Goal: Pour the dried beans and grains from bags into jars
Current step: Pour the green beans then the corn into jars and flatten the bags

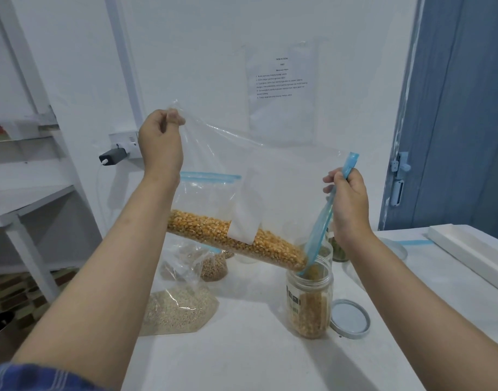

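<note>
A clear zip bag (pixel 270 176) of yellow corn kernels (pixel 236 242) hangs tilted over the table, its blue zip mouth pointing down into a clear plastic jar (pixel 310 299). Kernels stream into the jar, which is more than half full. My left hand (pixel 161 142) pinches the bag's raised bottom corner up high. My right hand (pixel 348 198) grips the blue zip edge just above the jar's mouth.
The jar's grey lid (pixel 350 318) lies flat to its right. Bags of pale grain (pixel 177 310) and brownish grain (pixel 214 266) sit at the left on the white table (pixel 256 356). Jars of green beans (pixel 339 249) stand behind. A white tray (pixel 468 249) lies far right.
</note>
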### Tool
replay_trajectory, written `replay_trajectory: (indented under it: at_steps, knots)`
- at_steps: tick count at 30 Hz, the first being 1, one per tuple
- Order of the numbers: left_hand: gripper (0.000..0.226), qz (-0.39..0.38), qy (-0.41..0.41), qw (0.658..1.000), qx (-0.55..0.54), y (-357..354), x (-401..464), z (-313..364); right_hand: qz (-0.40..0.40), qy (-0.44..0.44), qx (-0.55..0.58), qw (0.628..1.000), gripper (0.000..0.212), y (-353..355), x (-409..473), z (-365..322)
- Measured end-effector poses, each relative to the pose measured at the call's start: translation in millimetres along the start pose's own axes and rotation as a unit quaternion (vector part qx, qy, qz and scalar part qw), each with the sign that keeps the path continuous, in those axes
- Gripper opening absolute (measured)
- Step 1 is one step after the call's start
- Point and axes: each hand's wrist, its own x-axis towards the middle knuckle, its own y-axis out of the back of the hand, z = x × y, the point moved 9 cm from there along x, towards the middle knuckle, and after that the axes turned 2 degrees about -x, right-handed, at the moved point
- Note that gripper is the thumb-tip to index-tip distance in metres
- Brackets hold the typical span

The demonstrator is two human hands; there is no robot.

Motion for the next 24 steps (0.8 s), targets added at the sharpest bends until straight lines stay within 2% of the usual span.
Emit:
replay_trajectory:
  at_steps: [24]
  knots:
    - [0.029, -0.006, -0.007, 1.000, 0.006, -6.1, 5.9, 5.5, 0.009, -0.001, 0.013, 1.000, 0.022, -0.6, 2.3, -1.6]
